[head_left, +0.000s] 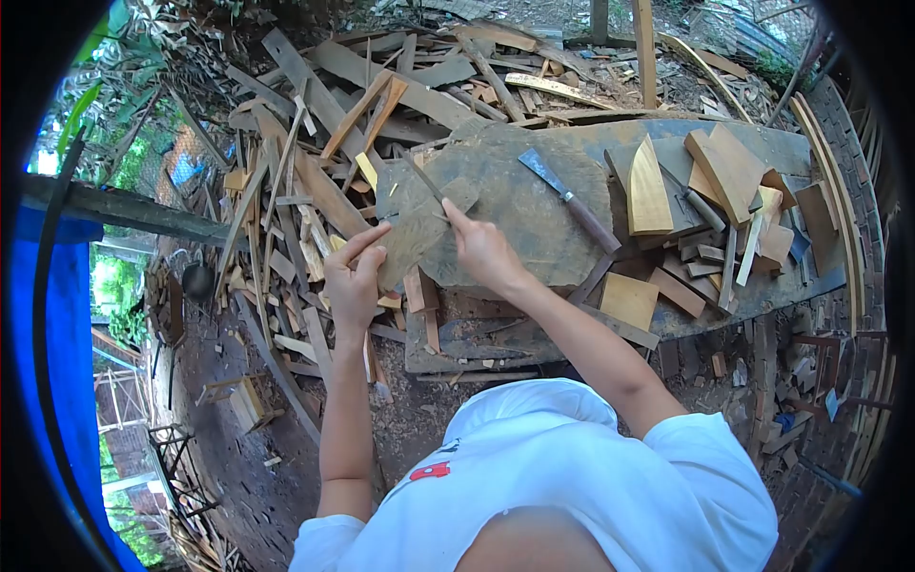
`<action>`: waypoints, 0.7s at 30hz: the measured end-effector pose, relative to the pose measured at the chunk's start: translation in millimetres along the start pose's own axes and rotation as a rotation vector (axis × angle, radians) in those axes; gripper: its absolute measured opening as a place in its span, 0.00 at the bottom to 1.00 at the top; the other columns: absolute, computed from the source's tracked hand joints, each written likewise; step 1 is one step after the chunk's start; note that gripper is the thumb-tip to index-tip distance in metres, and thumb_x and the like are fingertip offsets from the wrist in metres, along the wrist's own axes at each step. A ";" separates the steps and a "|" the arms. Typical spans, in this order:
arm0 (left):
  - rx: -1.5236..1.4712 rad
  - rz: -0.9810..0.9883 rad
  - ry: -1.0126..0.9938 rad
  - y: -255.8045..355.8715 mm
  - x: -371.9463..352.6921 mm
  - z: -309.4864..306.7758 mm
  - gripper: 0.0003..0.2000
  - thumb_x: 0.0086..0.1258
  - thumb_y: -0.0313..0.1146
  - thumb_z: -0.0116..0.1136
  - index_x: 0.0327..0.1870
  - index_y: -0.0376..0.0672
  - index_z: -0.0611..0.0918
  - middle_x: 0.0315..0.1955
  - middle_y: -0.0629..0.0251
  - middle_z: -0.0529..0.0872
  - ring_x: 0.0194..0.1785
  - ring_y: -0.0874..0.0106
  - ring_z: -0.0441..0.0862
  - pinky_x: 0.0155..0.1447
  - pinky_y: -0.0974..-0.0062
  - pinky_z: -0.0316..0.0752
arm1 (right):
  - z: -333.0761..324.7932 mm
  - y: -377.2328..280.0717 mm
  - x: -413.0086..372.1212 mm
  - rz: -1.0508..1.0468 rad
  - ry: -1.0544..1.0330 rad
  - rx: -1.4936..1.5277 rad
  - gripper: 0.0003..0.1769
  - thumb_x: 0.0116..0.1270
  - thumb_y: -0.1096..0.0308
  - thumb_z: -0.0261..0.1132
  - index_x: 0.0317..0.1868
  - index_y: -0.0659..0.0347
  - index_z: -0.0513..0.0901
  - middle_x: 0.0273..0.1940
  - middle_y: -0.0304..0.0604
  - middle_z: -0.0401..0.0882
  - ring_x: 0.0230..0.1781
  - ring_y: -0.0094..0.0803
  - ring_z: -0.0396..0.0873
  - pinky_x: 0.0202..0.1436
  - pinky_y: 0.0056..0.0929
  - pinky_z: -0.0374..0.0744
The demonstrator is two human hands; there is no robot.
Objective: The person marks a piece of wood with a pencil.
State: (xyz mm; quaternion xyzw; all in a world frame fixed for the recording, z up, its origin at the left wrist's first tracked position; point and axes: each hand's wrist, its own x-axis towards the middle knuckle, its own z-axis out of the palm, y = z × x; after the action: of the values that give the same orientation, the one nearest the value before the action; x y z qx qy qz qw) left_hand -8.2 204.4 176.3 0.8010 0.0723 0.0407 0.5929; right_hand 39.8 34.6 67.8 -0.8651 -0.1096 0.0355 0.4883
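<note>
My right hand is closed around a narrow, dark, straight tool that looks like a file; its far end points up and left. My left hand is pinched, thumb against fingers, at the left edge of a worn wooden slab. A small dark thing shows by its fingertips, too small to name. To the right on the slab lies a wide-bladed knife with a wooden handle, touched by neither hand.
A curved pale wood piece, a brown wood block and a square block lie on the bench at right. Scrap boards pile up behind and to the left. A blue tarp hangs at far left.
</note>
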 end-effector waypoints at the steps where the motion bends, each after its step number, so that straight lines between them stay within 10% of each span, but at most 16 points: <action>1: 0.008 0.006 0.002 -1.1 2.9 0.7 0.16 0.64 0.25 0.52 0.51 0.34 0.85 0.26 0.69 0.81 0.23 0.82 0.76 0.20 0.81 0.77 | -1.4 -6.5 -9.2 -0.003 0.012 0.001 0.29 0.70 0.72 0.52 0.72 0.54 0.65 0.33 0.67 0.79 0.36 0.60 0.80 0.40 0.53 0.77; 21: 0.199 0.265 0.007 -5.7 9.5 4.7 0.16 0.63 0.24 0.51 0.50 0.36 0.86 0.27 0.71 0.81 0.25 0.85 0.69 0.27 0.86 0.68 | -7.8 -13.7 -5.7 0.005 0.001 0.074 0.29 0.69 0.74 0.52 0.71 0.53 0.67 0.33 0.67 0.80 0.35 0.61 0.81 0.41 0.53 0.77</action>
State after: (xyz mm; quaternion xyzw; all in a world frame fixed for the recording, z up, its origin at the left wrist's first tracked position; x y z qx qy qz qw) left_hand 1.6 203.1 169.3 0.8580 -0.0284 0.1139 0.5000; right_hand 33.4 33.6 83.2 -0.8466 -0.1060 0.0402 0.5200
